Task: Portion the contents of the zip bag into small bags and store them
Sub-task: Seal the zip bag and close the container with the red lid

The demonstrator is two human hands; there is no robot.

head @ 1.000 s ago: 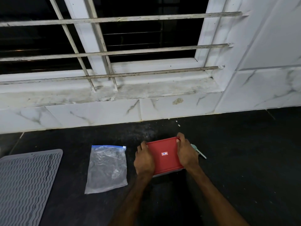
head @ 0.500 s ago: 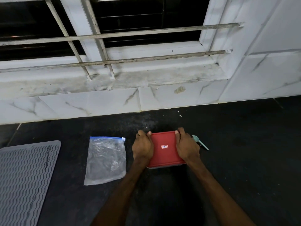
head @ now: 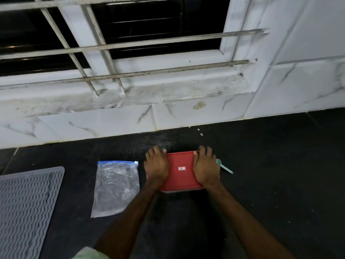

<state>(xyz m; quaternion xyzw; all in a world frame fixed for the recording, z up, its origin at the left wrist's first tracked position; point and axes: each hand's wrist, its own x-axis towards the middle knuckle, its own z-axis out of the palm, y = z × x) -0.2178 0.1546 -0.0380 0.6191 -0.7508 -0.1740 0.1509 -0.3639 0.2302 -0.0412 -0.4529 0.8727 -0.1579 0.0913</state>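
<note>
Mat: a grey ribbed mat lies flat at the far left of the dark worktop, well apart from the hands.

Zip bag: it lies flat between the mat and the left hand, touching neither, with its blue zip strip at the far end. The clear film is crumpled, and what it contains is too faint to make out.

Zip bag handling: it looks light, limp and slick, so it would probably sag if lifted by the middle. The stiffer zip strip or a pinched top corner seems the best place to hold it.

Left hand: palm down on the left side of the box, fingers curled over the edge and clamped on it, thumb near the far corner.

Red-lidded box: it sits on the worktop between the hands, with a small white label in the middle of the lid and a pale base showing at the near edge. It looks rigid and smooth, and easy to hold by its two sides. No small bags are in sight.

Right hand: mirrors the left, gripping the right edge, with one fingertip on the far corner of the lid.

Scoop: pale green, just beside the right hand, with its bowl partly hidden.

Arms: both forearms reach forward and converge on the box.
</note>
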